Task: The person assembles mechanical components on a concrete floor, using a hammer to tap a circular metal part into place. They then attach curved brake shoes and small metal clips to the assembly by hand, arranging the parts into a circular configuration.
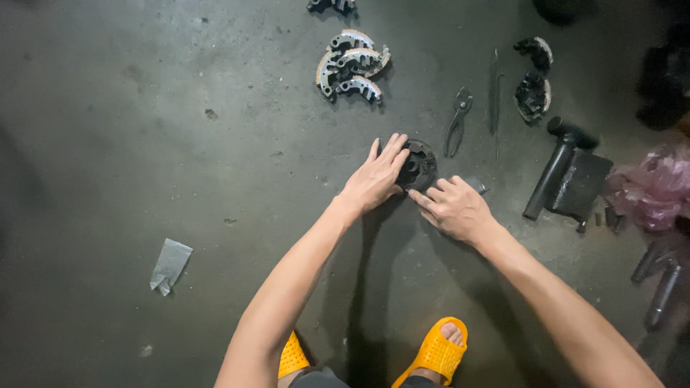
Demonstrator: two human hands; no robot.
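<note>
Left hand (375,176) lies flat-ish over the left side of a dark round metal part (419,165) on the floor, fingers stretched and close together, tips over its top-left edge; palm pressing, not clearly wrapped. Right hand (454,207) sits at the part's lower right, fingers curled toward it, fingertips touching its rim; whether it pinches anything can't be told, the underside is hidden. The round part rests on the dark concrete floor (180,144), centre frame, much of it covered by both hands; detail inside is too dark to read.

Just right of the part: a small grey flat piece (476,185), half hidden by the right hand. Above it, pliers (457,122) lying open-handled, and a thin rod (494,93) beside them. Further up-left, a pile of curved silver brake-shoe-like pieces (351,66). Upper right, two dark curved pieces (533,79). Right: a black hammer-like block with handle (568,172), pink plastic bag (658,188) cut by the edge, dark cylinders (658,280) barely visible. Left: crumpled clear plastic scrap (169,266). Bottom: orange sandals (435,352), left one mostly hidden by the arm.
</note>
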